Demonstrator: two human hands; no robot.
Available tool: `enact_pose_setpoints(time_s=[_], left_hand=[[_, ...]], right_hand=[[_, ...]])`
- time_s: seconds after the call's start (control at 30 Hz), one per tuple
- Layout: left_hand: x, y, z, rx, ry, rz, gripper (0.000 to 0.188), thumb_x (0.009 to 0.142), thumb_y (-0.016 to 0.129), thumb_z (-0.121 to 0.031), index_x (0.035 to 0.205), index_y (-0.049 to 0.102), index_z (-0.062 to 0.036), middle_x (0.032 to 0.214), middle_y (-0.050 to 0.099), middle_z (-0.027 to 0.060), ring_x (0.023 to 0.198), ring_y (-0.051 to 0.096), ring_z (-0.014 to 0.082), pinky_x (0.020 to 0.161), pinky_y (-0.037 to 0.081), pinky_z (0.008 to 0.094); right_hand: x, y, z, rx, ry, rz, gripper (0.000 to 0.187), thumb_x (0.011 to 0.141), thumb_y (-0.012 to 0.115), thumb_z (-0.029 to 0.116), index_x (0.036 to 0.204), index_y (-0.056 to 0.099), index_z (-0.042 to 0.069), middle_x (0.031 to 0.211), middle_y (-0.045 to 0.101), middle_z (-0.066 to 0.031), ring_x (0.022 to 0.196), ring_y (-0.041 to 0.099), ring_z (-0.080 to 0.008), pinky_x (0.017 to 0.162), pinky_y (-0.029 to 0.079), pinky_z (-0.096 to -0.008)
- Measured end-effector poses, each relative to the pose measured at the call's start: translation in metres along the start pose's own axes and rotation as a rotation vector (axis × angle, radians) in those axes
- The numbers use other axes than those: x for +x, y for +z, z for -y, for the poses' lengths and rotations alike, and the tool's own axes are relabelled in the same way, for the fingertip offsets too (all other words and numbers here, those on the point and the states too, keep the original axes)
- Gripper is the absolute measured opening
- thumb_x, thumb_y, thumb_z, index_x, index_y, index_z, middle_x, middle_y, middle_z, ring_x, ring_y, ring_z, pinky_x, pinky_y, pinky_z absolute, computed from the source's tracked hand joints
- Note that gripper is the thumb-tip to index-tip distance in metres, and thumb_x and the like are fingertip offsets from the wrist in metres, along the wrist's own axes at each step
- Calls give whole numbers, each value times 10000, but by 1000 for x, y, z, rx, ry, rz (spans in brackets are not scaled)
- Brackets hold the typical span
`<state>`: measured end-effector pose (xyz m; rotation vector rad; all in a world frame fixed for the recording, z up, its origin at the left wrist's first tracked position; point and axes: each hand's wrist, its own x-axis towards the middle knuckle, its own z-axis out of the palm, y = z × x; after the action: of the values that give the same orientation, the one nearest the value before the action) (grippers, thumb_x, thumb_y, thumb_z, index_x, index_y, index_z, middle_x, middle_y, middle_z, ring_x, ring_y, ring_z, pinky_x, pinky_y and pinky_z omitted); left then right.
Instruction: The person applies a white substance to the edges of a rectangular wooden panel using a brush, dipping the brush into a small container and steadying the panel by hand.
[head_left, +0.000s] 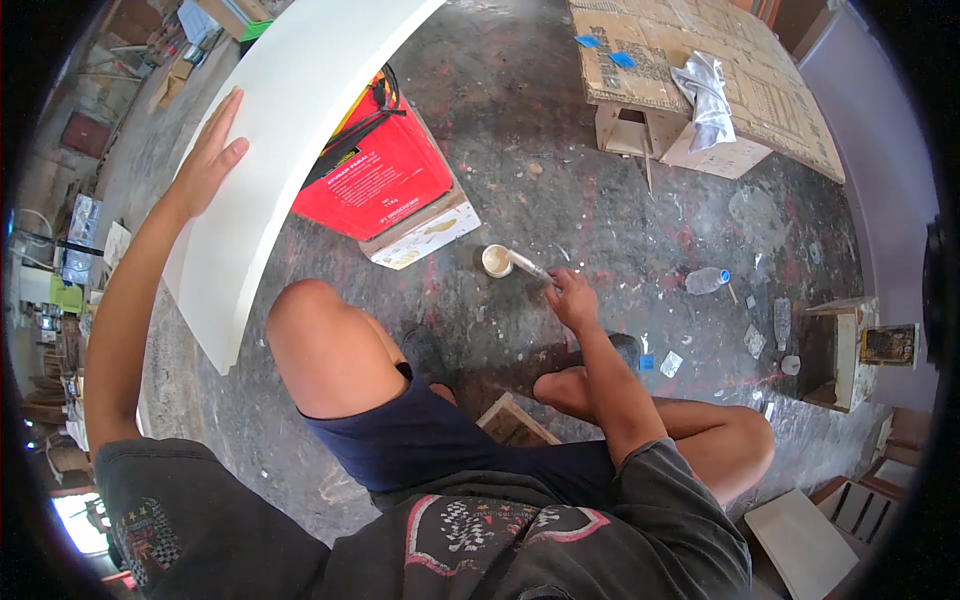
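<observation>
Dark speckled floor (600,225) carries a small cup (498,274) of pale paste (495,259) off the right corner of a carton (425,241). The right hand (573,299) curls its fingers round a slim whitish tool (530,267), its tip at the cup's rim; the left hand (208,165) lies on a white board (290,90) near its left edge, fingers extended, thumb apart.

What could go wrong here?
- The small cup stands on the floor right by the brush; a nudge from the right hand might tip it.
- The left hand lies flat on the white panel, not gripping its edge, so the panel might slip.
</observation>
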<state>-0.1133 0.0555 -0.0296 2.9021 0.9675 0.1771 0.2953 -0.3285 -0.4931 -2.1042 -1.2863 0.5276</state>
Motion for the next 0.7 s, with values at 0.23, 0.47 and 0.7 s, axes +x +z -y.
enact_pose_setpoints(time_s=[0.23,0.47,0.7], left_hand=[[-1,-9,3,-15,71,23,1076,1016,356,-809,1712,170,-9,1789,166,196,1665,127,324,1335,75,421],[-2,-13,13,-21,120,22,1172,959,336,-893,1704,195,1,1779,190,207,1658,155,335,1335,92,431],[-1,-18,25,14,180,18,1164,962,332,-887,1697,219,8,1771,207,222,1653,174,348,1334,112,447]], right_hand=[[-3,-10,9,-164,222,180,402,985,646,388,1329,695,187,1215,760,-168,1104,729,-380,912,582,-511],[-4,-7,17,-164,134,148,392,1015,622,398,1316,691,156,1182,759,-190,1108,721,-394,935,566,-530],[0,-14,32,-17,187,-15,316,1031,628,352,1217,687,102,1047,773,-194,997,736,-423,849,573,-526]])
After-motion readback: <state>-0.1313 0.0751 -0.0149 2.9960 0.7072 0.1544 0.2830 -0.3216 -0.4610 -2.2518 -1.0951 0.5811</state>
